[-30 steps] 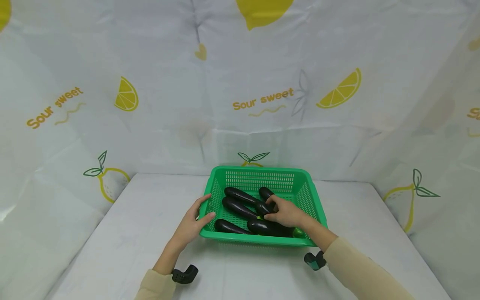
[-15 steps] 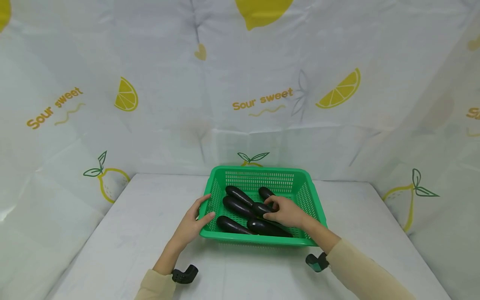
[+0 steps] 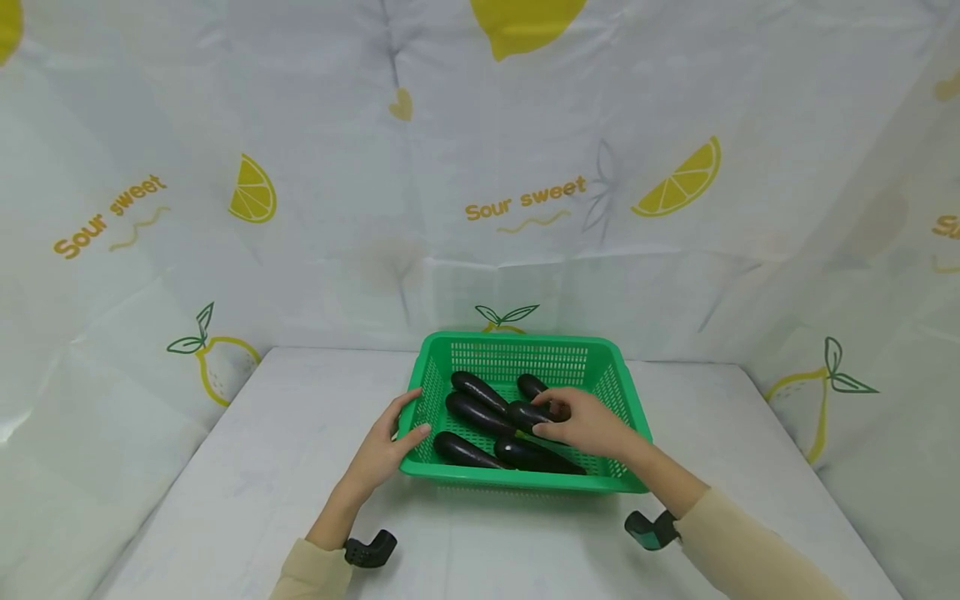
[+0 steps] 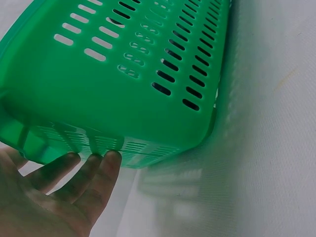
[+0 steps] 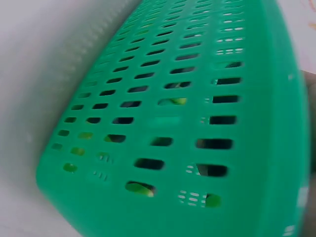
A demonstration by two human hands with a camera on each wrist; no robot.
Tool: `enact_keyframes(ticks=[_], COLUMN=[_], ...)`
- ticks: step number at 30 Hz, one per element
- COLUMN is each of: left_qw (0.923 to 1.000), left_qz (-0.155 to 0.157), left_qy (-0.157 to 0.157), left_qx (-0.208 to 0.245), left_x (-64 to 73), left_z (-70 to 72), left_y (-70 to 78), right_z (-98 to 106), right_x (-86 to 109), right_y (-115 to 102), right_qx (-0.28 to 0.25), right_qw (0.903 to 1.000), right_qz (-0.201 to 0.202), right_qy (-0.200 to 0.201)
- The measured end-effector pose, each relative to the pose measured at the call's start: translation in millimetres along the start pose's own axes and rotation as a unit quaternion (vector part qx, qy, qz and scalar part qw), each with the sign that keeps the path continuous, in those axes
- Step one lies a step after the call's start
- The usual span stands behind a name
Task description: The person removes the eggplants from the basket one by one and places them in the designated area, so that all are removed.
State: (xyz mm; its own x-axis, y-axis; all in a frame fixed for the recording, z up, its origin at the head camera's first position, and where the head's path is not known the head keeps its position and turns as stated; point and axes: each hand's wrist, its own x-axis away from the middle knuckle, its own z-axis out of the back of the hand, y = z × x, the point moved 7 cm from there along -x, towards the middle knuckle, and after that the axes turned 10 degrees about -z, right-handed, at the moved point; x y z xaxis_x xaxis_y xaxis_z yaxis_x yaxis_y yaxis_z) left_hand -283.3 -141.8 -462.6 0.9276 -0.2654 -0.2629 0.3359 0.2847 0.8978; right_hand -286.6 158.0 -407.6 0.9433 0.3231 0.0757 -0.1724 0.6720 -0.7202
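In the head view, a green plastic basket [image 3: 525, 483] with slotted sides holds several glossy dark eggplants. My right hand [image 3: 588, 423] reaches in over the right side and pinches an eggplant [image 3: 525, 415] between thumb and fingers; its far end is hidden by the hand. Around it lie more, including a front eggplant [image 3: 532, 455] and a left one [image 3: 476, 412]. My left hand [image 3: 382, 446] holds the basket's left rim, thumb over the edge. In the left wrist view, its fingers [image 4: 101, 180] lie along the outside wall. The right wrist view mostly shows the basket wall [image 5: 163, 121], with green bits behind the slots.
The basket stands on a white-covered table [image 3: 300, 417]. Close behind it rises a white curtain [image 3: 337, 250] printed with lemons, which also hangs at both sides. A black wrist mount [image 3: 371, 550] sits on the left wrist, another [image 3: 651, 531] on the right.
My right hand has shifted slightly right with the pinched eggplant. The front and left eggplants have moved a little, and a green stem at front right no longer shows. My left hand stays put.
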Motion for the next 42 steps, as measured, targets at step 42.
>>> enact_keyframes(ticks=[42], left_qw=[0.9999], left_qz=[-0.008], left_qy=[0.002], left_qx=[0.014], left_x=[-0.1], left_z=[0.2], left_y=[6.9], right_z=[72], right_x=[56.5], right_y=[-22], right_qx=[0.056], right_qw=[0.995], right_qz=[0.018], right_qy=[0.081])
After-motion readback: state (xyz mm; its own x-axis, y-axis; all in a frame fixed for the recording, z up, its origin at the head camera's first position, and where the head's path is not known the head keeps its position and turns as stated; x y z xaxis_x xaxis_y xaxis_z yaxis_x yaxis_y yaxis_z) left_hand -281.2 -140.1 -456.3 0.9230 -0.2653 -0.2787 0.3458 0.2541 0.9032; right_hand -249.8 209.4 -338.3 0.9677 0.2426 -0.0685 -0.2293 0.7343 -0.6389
